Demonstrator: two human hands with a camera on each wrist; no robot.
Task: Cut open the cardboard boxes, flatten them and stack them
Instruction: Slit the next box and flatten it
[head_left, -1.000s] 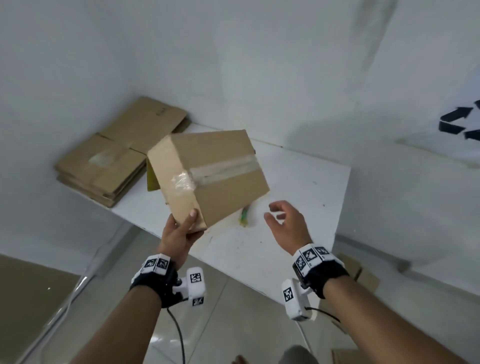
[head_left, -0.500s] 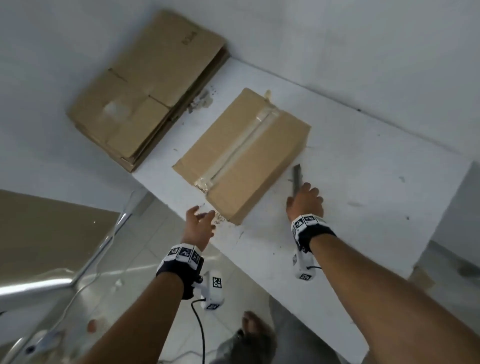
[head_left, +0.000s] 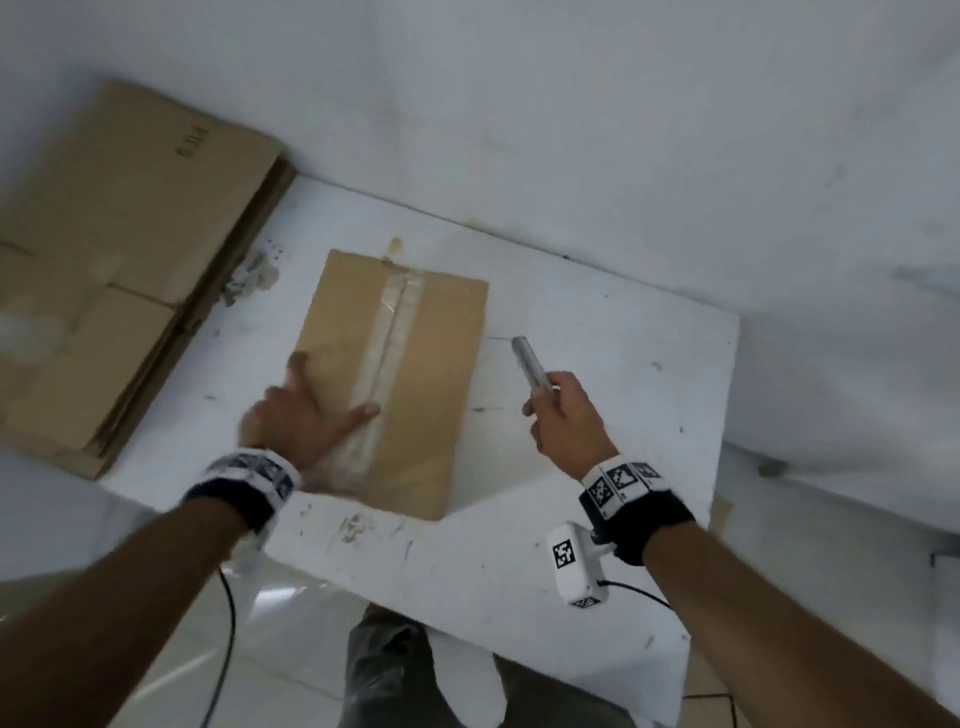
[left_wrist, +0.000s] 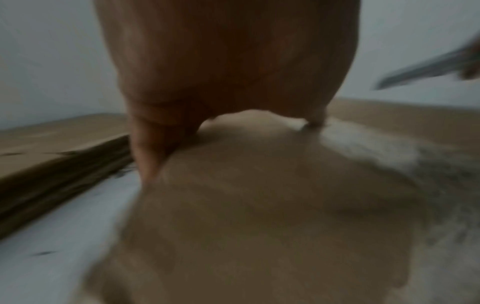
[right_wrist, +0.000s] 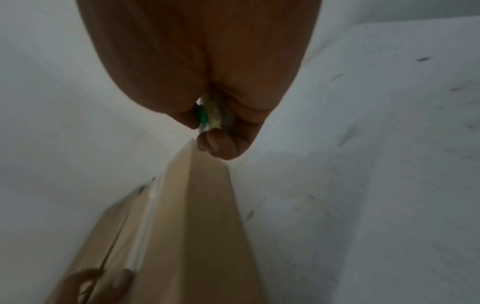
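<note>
A sealed cardboard box (head_left: 431, 374) lies on the white table (head_left: 613, 374), its clear tape seam (head_left: 387, 353) running lengthwise along the top. My left hand (head_left: 306, 410) rests flat on the box's near left part, fingers spread, thumb tip on the tape; the left wrist view shows the palm (left_wrist: 228, 67) on the cardboard (left_wrist: 259, 205). To the right of the box, my right hand (head_left: 563, 415) grips a utility knife (head_left: 530, 361) above the table, its metal end pointing up and away. The right wrist view shows the knife's butt (right_wrist: 211, 115) between curled fingers and the box (right_wrist: 197, 226) below.
A stack of flattened cardboard (head_left: 119, 270) lies at the table's left end against the white wall (head_left: 571, 114). Scraps of tape (head_left: 249, 275) sit between stack and box. The table's near edge (head_left: 467, 613) runs diagonally above my legs and the tiled floor (head_left: 270, 649).
The box went from my raised left hand down onto the table, and the left hand now rests on its top. My right hand picked the knife up off the table.
</note>
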